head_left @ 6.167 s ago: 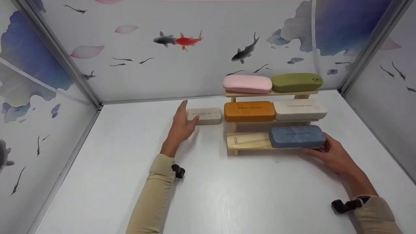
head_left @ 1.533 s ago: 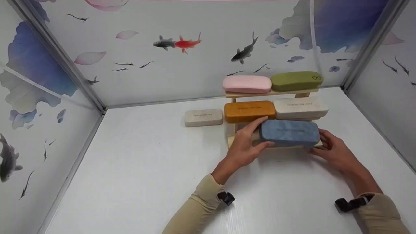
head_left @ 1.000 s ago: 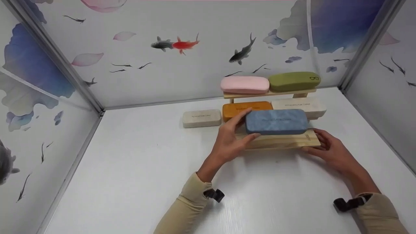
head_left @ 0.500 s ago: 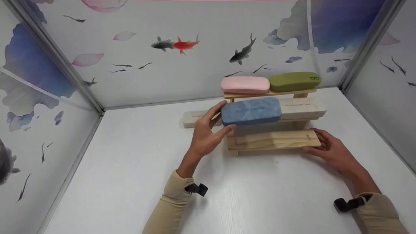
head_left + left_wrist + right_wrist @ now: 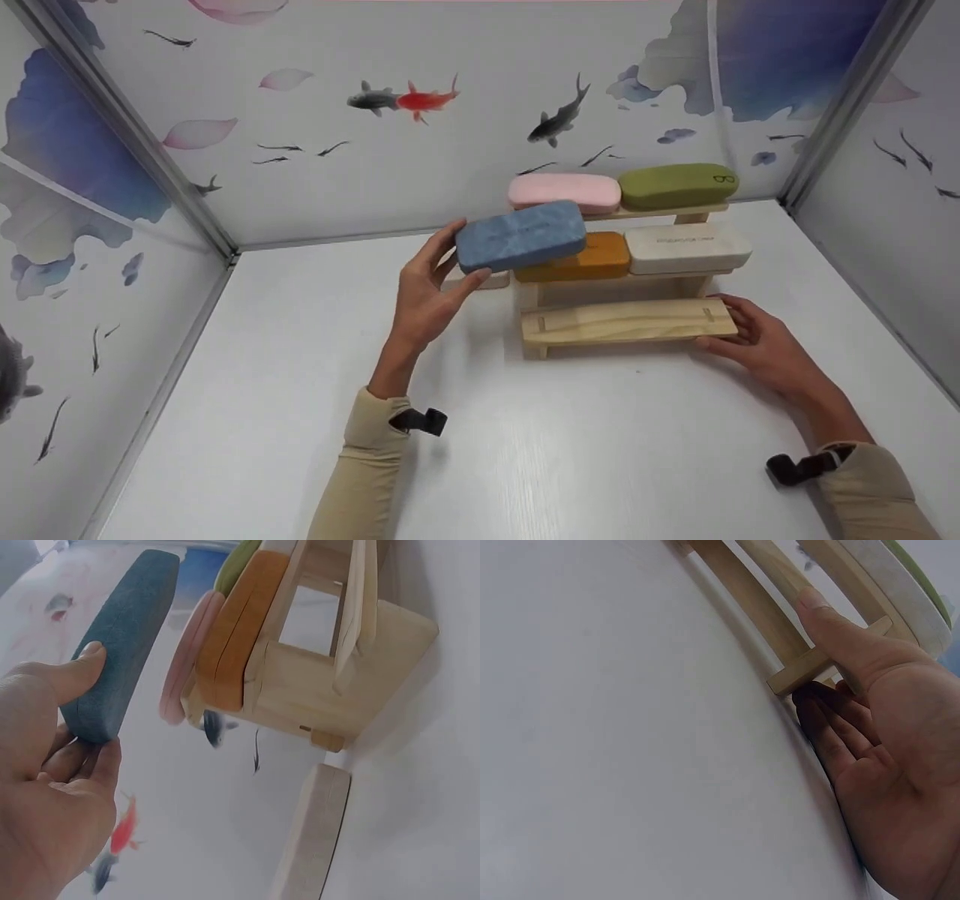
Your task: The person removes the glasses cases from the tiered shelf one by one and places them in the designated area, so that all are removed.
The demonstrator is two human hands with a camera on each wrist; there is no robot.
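My left hand (image 5: 424, 300) grips one end of a blue glasses case (image 5: 521, 236), thumb on the near side and fingers behind. The case is in the air, tilted, in front of the rack's left part, and overlaps the orange case (image 5: 606, 259) in the head view. At the right end of the wooden three-tier rack (image 5: 630, 322), my right hand (image 5: 772, 345) holds the bottom shelf; the right wrist view has its thumb on the shelf (image 5: 787, 622) and fingers around the end support. The bottom shelf is bare.
Pink (image 5: 562, 192) and green (image 5: 675, 186) glasses cases lie on the top tier. A white case (image 5: 690, 247) sits beside the orange one on the middle tier. Left of the rack, an off-white case (image 5: 315, 832) rests on the white table (image 5: 562, 450), mostly hidden in the head view.
My left hand left the off-white case, took the blue case from the bottom shelf, lifted it and carried it up and left. My right hand stays at the rack's right end.
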